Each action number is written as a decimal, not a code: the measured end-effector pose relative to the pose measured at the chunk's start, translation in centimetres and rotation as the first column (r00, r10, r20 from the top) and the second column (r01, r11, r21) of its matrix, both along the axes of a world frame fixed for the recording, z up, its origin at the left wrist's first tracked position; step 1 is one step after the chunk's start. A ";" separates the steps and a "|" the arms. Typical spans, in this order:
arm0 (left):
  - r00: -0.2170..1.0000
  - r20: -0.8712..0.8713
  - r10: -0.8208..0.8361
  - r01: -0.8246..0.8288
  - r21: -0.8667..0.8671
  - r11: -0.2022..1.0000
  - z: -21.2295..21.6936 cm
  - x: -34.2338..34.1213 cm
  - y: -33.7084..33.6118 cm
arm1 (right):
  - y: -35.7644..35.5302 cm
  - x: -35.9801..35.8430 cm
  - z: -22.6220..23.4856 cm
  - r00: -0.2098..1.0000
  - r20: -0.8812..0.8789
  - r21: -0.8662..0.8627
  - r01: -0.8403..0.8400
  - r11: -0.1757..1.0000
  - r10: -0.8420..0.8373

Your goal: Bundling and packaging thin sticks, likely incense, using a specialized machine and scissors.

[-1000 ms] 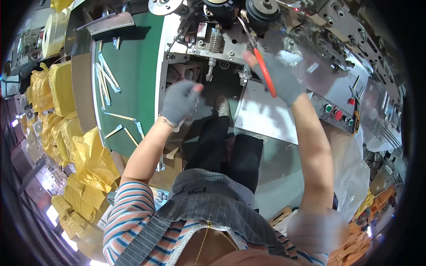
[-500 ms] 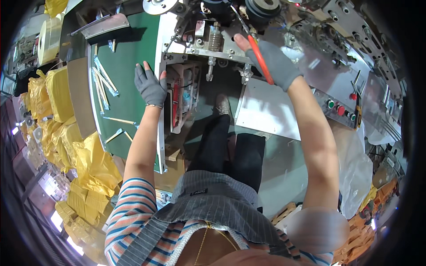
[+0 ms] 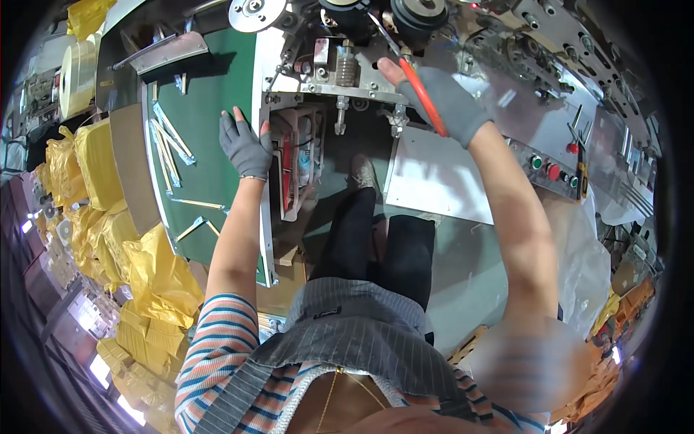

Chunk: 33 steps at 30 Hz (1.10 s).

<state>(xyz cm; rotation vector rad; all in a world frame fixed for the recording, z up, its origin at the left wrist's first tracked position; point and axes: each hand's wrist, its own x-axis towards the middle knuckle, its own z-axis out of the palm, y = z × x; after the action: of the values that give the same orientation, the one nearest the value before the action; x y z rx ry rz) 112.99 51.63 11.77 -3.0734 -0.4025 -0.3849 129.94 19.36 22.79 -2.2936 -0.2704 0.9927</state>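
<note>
My left hand (image 3: 247, 148), in a grey glove with bare fingertips, rests with its fingers stretched out at the right edge of a green conveyor belt (image 3: 210, 163). It holds nothing. Several thin sticks in clear and blue wrappers (image 3: 165, 145) lie scattered on the belt, left of that hand. My right hand (image 3: 450, 98), gloved the same way, grips a slim red-handled tool (image 3: 424, 98) at the machine's front. The tool's narrow metal end points up toward the dark rollers (image 3: 419, 16); its exact kind is unclear. Most fingers of this hand are hidden, while its thumb sticks out.
A machine with a spring-loaded bolt (image 3: 345, 69) spans the top. At right sit a button panel (image 3: 547, 168) and small hand tools (image 3: 578, 148). Yellow bags (image 3: 159, 271) pile up at left. Below the machine's edge are a white panel (image 3: 437, 173) and a plastic basket (image 3: 298, 163).
The view has shifted slightly. My left hand stays at the belt's edge, and my right hand keeps its hold on the red-handled tool in nearly the same place.
</note>
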 end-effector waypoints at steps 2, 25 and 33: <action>1.000 0.001 -0.001 0.001 0.002 1.000 0.0 0.0 -0.1 | 0.0 0.2 -0.2 1.000 -0.030 -0.054 -0.007 0.999 0.006; 1.000 0.015 -0.009 0.008 0.048 0.999 -0.2 0.0 -0.1 | 0.7 1.7 0.0 0.967 -0.252 -0.070 0.014 0.997 -0.031; 1.000 0.005 -0.004 0.003 0.037 0.999 -0.1 0.1 -0.1 | -0.2 0.9 1.1 0.997 -0.065 -0.021 -0.035 0.999 0.034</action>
<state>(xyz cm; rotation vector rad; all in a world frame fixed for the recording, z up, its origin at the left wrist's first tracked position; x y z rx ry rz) 113.04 51.50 11.62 -3.0385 -0.3858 -0.3953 130.87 19.19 23.89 -2.2793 -0.2742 1.0902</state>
